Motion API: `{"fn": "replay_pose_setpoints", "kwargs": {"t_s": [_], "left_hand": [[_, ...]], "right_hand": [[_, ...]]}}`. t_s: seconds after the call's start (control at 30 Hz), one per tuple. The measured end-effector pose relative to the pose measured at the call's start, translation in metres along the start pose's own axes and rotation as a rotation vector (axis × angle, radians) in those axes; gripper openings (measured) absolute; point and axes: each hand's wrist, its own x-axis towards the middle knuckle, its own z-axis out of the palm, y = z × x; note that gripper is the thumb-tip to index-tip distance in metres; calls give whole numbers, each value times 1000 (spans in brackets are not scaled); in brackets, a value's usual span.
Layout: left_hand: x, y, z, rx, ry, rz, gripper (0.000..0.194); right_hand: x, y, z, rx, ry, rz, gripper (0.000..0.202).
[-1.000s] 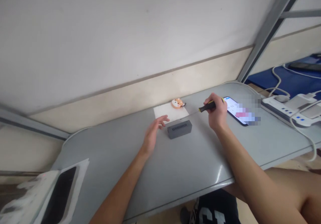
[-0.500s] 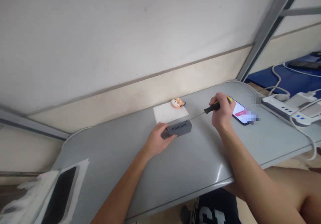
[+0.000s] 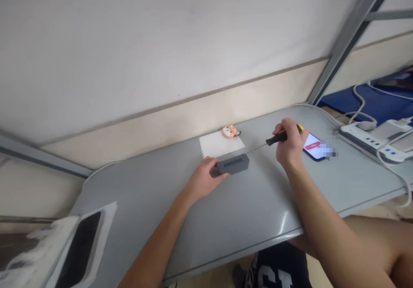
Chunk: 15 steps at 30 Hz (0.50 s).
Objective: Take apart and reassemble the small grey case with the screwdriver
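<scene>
My left hand (image 3: pixel 206 178) grips the left end of a dark grey slotted box (image 3: pixel 237 165), thumb in front and fingers behind, on the grey table. A row of narrow slots runs along the box's upper face. In my right hand (image 3: pixel 291 144) is a screwdriver (image 3: pixel 276 139) with a black and yellow handle. Its thin shaft slants down to the left, and the tip is near the far right corner of the box; whether it touches I cannot tell. Behind the box lies a white sheet of paper (image 3: pixel 219 145), with an orange and white animal-face trinket (image 3: pixel 229 131) at its far edge.
A lit phone (image 3: pixel 318 147) lies right of my right hand. Further right is a white power strip (image 3: pixel 371 141) with cables. At the lower left a dark phone-like slab (image 3: pixel 80 249) rests on white sheets. A wall (image 3: pixel 180 105) borders the table's back.
The whole view has shifted slightly, moving everything a little to the right. Both hands keep their holds on the slotted box and the screwdriver.
</scene>
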Motion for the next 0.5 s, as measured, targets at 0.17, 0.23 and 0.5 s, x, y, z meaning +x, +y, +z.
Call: {"fn": "replay_pose_setpoints", "kwargs": {"t_s": [0.17,0.23,0.5], "left_hand": [[0,0,-1,7,-9,21,23],[0,-1,-1,14,-10,37,23],[1,-4,2,43,-14,105,22]], "right_hand": [[-2,-3,0,-28,-39,-36,36],[-3,-11,-1,-83,-93,-60,36],[3,-66,14,-341,-555,-39,25]]}}
